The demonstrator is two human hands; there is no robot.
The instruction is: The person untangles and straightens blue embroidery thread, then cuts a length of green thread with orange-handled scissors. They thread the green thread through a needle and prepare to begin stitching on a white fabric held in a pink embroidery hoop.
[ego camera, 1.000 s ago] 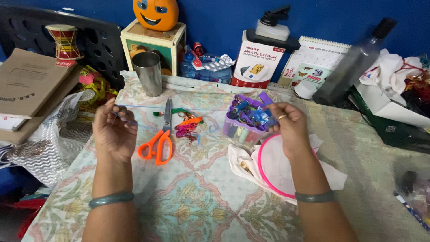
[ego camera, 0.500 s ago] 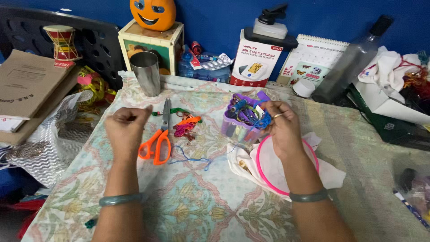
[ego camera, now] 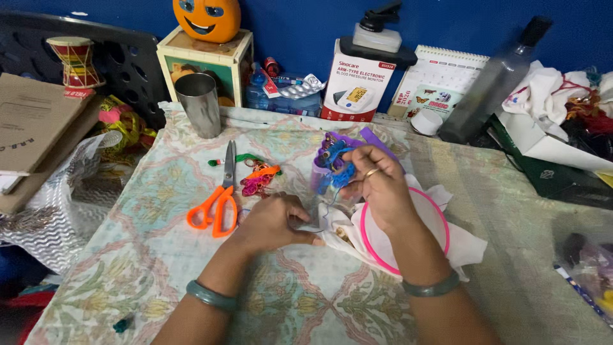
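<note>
We had our work spread on the pale floral-patterned tablecloth (ego camera: pixel 159 255). Our right hand (ego camera: pixel 377 191) pinched a tangle of blue embroidery thread (ego camera: pixel 343 174) above the pink round embroidery hoop (ego camera: pixel 440 220), just beside the purple plastic thread box (ego camera: pixel 332 144). Our left hand (ego camera: pixel 271 223) lay with fingers pressed together beside the orange-handled scissors (ego camera: pixel 217 198), its fingertips touching the white cloth (ego camera: pixel 335 236).

Even, fairly bright indoor light falling from above; soft shadows lying under hands; mild wide-angle bending at edges; corners softening slightly.
</note>
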